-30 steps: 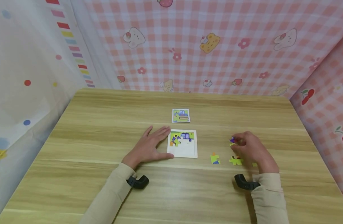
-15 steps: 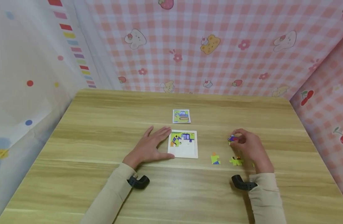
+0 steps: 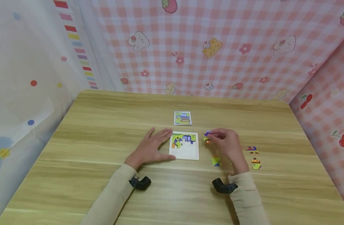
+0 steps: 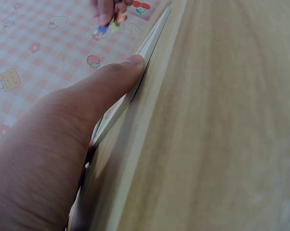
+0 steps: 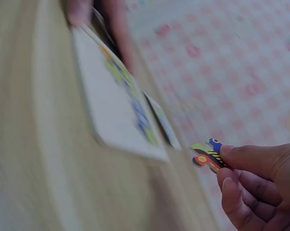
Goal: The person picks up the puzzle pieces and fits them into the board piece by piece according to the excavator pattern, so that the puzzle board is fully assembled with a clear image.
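Note:
My left hand [image 3: 150, 147] lies with its fingers spread along the left side of a white puzzle tray [image 3: 186, 153]. Its thumb [image 4: 111, 77] touches the tray's edge in the left wrist view. Fitted pieces fill the tray's upper part with a blue vehicle picture; below them the white base shows. To the right of the tray, my right hand [image 3: 226, 143] pinches a jigsaw piece [image 5: 208, 155] between thumb and fingers, held above the table. That piece is green, blue, red and black with yellow stripes.
Loose jigsaw pieces lie at the right: a green and blue one [image 3: 216, 161], a purple striped one [image 3: 252, 150] and a green and brown one [image 3: 256, 163]. Another is mostly hidden by my right hand. A small picture card [image 3: 182, 118] lies beyond the tray.
My right hand has picked up the jigsaw piece and carried it left toward the tray. Two loose pieces at the far right have come into fuller view. My left hand stays put.

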The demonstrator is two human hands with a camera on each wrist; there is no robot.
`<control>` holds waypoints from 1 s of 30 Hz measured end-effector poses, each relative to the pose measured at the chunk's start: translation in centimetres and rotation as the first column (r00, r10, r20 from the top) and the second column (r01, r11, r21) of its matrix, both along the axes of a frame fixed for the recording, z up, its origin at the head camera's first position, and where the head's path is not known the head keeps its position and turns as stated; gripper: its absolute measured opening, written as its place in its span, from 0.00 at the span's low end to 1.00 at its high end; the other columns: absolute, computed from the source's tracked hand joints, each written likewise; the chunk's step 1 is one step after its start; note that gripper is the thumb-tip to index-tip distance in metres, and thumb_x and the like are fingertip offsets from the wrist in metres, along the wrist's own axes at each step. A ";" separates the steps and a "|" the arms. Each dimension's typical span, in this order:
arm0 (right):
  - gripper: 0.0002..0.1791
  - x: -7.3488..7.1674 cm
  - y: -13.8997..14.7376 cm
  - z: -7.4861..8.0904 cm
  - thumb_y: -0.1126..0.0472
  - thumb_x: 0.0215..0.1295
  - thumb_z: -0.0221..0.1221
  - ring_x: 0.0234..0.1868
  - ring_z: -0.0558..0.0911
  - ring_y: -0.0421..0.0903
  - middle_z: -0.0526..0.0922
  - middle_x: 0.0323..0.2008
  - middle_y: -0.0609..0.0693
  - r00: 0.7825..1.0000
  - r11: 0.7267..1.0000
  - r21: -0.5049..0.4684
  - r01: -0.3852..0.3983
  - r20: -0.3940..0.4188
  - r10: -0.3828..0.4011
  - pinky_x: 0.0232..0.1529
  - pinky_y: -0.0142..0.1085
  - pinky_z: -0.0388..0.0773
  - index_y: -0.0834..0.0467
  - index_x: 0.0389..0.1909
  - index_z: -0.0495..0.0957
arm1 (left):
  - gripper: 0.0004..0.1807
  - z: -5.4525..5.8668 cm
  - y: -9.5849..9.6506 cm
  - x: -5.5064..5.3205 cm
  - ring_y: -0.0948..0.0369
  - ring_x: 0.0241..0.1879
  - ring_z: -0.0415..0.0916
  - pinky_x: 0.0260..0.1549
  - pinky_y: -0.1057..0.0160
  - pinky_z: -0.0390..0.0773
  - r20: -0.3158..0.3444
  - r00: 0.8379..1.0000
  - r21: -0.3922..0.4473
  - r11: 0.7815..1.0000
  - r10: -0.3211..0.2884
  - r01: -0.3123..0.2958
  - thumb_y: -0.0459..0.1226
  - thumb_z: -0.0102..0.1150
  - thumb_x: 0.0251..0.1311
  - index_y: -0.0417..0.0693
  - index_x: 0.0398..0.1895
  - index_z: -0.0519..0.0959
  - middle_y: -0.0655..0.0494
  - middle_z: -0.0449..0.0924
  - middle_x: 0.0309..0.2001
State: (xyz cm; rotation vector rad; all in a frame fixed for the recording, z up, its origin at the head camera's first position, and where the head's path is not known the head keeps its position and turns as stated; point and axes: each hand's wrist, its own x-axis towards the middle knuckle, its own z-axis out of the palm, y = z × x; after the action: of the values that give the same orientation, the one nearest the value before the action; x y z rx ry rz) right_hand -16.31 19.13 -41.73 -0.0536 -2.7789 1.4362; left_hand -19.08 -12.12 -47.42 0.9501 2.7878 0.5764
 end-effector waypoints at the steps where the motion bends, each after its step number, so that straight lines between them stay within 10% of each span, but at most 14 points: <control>1: 0.09 -0.1 -0.7 -0.2 0.64 0.70 0.67 0.33 0.84 0.44 0.90 0.37 0.58 1.000 1.000 -0.015 -0.012 0.017 0.013 0.30 0.28 0.80 0.66 0.44 0.87 | 0.60 -0.1 0.0 0.0 0.61 0.82 0.44 0.79 0.48 0.30 0.001 1.000 -0.001 1.000 -0.001 0.001 0.75 0.56 0.55 0.53 0.84 0.52 0.61 0.48 0.82; 12: 0.06 -0.4 -5.7 -2.7 0.67 0.69 0.66 0.28 0.83 0.44 0.89 0.35 0.56 0.984 0.980 -0.174 -0.099 0.127 0.122 0.30 0.32 0.82 0.66 0.42 0.87 | 0.61 -0.3 0.3 0.1 0.61 0.81 0.44 0.79 0.48 0.29 0.017 1.000 0.003 1.000 -0.003 0.002 0.77 0.55 0.55 0.53 0.83 0.53 0.61 0.48 0.82; 30: 0.05 -0.9 -7.0 -3.5 0.64 0.69 0.68 0.24 0.77 0.42 0.85 0.32 0.53 0.986 0.989 -0.041 -0.143 0.084 0.146 0.22 0.29 0.74 0.63 0.39 0.88 | 0.60 -0.1 -0.1 -0.1 0.58 0.81 0.45 0.79 0.46 0.30 -0.005 1.000 0.009 1.000 -0.001 0.001 0.75 0.56 0.55 0.51 0.83 0.53 0.58 0.49 0.83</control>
State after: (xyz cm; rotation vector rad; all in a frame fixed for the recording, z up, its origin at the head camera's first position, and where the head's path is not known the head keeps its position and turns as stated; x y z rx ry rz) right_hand -17.25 12.12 -45.21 0.0890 -2.8811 1.5495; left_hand -19.14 -12.20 -47.55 0.9557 2.7917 0.5878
